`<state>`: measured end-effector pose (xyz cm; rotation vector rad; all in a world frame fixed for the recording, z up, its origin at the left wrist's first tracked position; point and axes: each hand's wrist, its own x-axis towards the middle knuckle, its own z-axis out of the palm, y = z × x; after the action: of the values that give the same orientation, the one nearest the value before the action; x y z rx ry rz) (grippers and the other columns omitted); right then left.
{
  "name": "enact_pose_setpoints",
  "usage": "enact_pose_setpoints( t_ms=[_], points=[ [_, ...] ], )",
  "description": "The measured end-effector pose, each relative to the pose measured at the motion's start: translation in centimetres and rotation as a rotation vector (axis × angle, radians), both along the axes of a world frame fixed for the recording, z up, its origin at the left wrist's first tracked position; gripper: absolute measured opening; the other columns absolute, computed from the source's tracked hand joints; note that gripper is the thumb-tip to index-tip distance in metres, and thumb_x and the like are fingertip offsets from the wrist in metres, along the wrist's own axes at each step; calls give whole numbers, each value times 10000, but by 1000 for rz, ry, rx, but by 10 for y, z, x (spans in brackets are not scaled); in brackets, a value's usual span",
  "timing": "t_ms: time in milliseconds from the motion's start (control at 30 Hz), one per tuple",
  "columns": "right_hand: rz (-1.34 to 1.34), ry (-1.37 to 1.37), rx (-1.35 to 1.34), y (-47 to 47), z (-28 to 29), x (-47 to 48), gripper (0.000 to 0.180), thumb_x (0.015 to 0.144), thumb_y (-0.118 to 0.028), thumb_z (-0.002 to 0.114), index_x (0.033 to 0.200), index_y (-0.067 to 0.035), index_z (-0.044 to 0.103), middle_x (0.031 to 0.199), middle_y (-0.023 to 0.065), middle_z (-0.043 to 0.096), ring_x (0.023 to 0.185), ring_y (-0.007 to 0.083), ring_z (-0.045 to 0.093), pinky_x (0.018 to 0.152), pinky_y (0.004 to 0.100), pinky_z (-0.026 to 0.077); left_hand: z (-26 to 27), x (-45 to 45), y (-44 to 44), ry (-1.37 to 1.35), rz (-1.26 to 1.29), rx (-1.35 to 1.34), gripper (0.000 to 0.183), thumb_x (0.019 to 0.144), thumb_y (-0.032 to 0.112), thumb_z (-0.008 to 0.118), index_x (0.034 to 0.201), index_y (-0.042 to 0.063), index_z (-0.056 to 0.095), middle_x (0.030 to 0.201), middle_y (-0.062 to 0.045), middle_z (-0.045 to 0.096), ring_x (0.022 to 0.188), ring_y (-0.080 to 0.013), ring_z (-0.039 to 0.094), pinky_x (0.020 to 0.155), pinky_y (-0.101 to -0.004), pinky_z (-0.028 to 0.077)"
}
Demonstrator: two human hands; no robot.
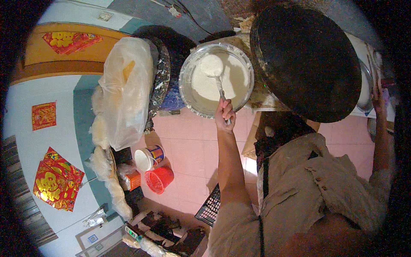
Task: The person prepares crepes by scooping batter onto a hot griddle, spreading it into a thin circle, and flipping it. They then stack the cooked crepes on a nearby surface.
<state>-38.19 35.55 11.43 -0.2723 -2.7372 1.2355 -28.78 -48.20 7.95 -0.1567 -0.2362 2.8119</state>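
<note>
My left hand [226, 114] is closed around the handle of a metal ladle [219, 85]. The ladle's bowl, full of pale batter, is over a large round metal basin [192, 100]. More of the same creamy batter [233, 91] lies in the basin, whose rim carries bits of white residue. At the far right, my right hand [379, 96] shows dimly near the edge of view, beside a metal bowl [364, 86] with white contents. Its fingers are too dark to make out. Between the hands is a big dark round griddle or lid [305, 64].
Clear plastic bagging [128, 93] covers goods left of the basin. On the pink tiled floor [189, 154] are a white bucket [144, 159], a red bucket [159, 180] and a black plastic crate [208, 205]. A cable [192, 17] runs along the wall behind.
</note>
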Motion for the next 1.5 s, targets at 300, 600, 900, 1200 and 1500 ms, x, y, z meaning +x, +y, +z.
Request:
enact_pose_setpoints(
  t_ms=[300, 600, 900, 1200, 1500],
  points=[
    [72, 65, 35, -54, 27, -42, 476, 978, -110, 505, 1442, -74, 403, 1394, 108, 493, 1143, 212, 519, 985, 298, 406, 149, 34, 7, 33, 137, -22, 319, 1066, 258, 287, 889, 15, 393, 790, -66, 406, 444, -95, 368, 306, -205, 306],
    [333, 5, -278, -65, 11, -47, 448, 1000, -95, 438, 1442, -39, 387, 1475, 83, 400, 1285, 208, 444, 1109, 321, 317, 70, 43, 14, -246, 198, -44, 307, 1055, 256, 319, 869, 31, 412, 684, -61, 415, 403, -99, 322, 343, -219, 327],
    [431, 353, 39, -104, 34, -31, 435, 983, -106, 489, 1413, -64, 435, 1413, 92, 452, 1201, 213, 491, 996, 319, 424, 117, 50, 12, -200, 161, -67, 357, 1062, 288, 254, 950, -8, 419, 711, -103, 456, 382, -125, 317, 345, -224, 352],
    [489, 487, 71, -121, 36, -27, 440, 934, -55, 577, 1365, -68, 487, 1265, 98, 575, 1024, 171, 574, 892, 285, 472, 63, 44, 0, -223, 111, -139, 351, 1064, 313, 287, 904, 30, 418, 595, -44, 409, 378, -90, 337, 342, -205, 367],
    [349, 145, -287, -147, 67, -42, 504, 890, 47, 582, 1359, -112, 489, 1391, 146, 491, 1265, 256, 485, 1085, 392, 376, 115, 2, 19, -168, -27, -503, 196, 1046, 225, 361, 961, 69, 444, 664, -27, 411, 420, -85, 372, 335, -215, 377]
  ],
)
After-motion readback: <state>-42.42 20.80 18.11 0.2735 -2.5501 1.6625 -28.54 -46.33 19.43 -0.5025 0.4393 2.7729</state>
